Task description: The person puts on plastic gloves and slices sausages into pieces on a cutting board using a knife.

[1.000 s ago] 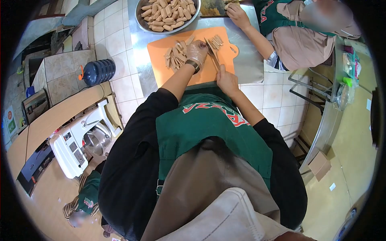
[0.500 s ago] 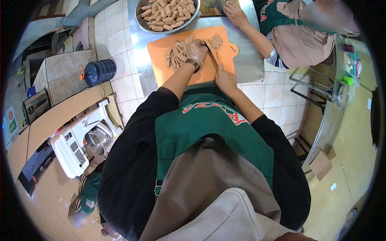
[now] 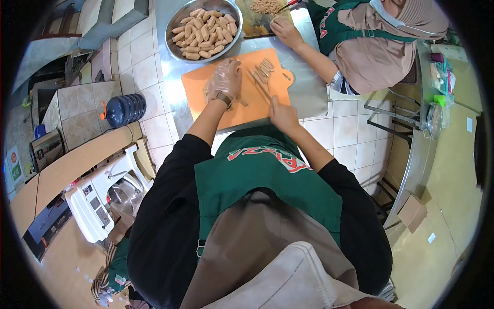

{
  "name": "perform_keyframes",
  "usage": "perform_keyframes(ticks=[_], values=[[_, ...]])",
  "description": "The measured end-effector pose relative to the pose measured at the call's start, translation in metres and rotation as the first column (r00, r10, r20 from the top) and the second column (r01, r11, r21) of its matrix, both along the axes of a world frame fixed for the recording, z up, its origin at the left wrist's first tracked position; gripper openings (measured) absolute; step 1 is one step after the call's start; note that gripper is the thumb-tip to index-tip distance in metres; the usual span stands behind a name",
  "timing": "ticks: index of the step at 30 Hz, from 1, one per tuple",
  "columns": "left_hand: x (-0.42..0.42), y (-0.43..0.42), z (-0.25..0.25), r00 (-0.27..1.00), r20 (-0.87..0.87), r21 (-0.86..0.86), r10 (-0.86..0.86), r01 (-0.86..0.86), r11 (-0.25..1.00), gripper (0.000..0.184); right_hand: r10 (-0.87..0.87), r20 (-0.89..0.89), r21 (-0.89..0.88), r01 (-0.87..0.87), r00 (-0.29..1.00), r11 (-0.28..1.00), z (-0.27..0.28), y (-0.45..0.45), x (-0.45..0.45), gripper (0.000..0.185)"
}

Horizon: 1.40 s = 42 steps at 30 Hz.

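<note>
Our clear-gloved left hand (image 3: 225,80) has shifted toward the left edge of the flat orange board (image 3: 252,110), grip unclear; our right hand (image 3: 283,114) grips the slim metal knife (image 3: 261,86), cutting seemingly paused.

Left arm (image 3: 206,122) and right arm (image 3: 315,146) reach far; the gloved left hand (image 3: 225,78) curls downward, farther than the bare, gripping right hand (image 3: 283,115).

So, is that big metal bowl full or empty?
Mostly full: the metal bowl holds a heap of brown sausage-like pieces covering its bottom, with bare metal showing around the inner wall.
</note>
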<state>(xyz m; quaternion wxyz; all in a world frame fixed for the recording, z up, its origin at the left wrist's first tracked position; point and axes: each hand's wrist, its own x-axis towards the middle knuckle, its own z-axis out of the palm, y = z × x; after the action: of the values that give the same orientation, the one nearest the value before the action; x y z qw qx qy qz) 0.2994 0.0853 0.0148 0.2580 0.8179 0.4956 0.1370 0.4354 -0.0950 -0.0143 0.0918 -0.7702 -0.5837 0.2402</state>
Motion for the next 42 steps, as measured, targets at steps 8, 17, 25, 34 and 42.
perform_keyframes(ticks=[8, 17, 25, 34, 42], values=[[0.008, 0.028, -0.004, 0.936, -0.288, 0.031, -0.202, 0.22, 0.975, 0.025, 0.042, -0.018, 0.035, -0.041, 0.999, 0.999, -0.007, 0.001, 0.002, 0.017], [0.025, 0.021, -0.029, 0.959, 0.218, -0.328, 0.184, -0.106, 0.939, 0.02, -0.049, -0.107, 0.01, 0.051, 0.993, 0.999, -0.001, 0.008, 0.01, 0.019], [0.029, -0.025, -0.078, 0.817, 0.34, -0.621, 0.466, -0.177, 0.764, 0.016, -0.077, -0.096, -0.058, 0.072, 0.992, 0.996, 0.002, 0.012, 0.006, 0.019], [0.025, -0.024, -0.072, 0.818, 0.304, -0.647, 0.489, -0.2, 0.736, 0.017, -0.037, -0.047, -0.039, 0.035, 0.998, 0.999, 0.006, 0.015, -0.001, 0.018], [0.024, -0.023, -0.077, 0.867, 0.264, -0.542, 0.423, -0.229, 0.808, 0.019, -0.01, -0.007, -0.063, 0.01, 1.0, 0.998, 0.003, 0.018, -0.007, 0.019]])
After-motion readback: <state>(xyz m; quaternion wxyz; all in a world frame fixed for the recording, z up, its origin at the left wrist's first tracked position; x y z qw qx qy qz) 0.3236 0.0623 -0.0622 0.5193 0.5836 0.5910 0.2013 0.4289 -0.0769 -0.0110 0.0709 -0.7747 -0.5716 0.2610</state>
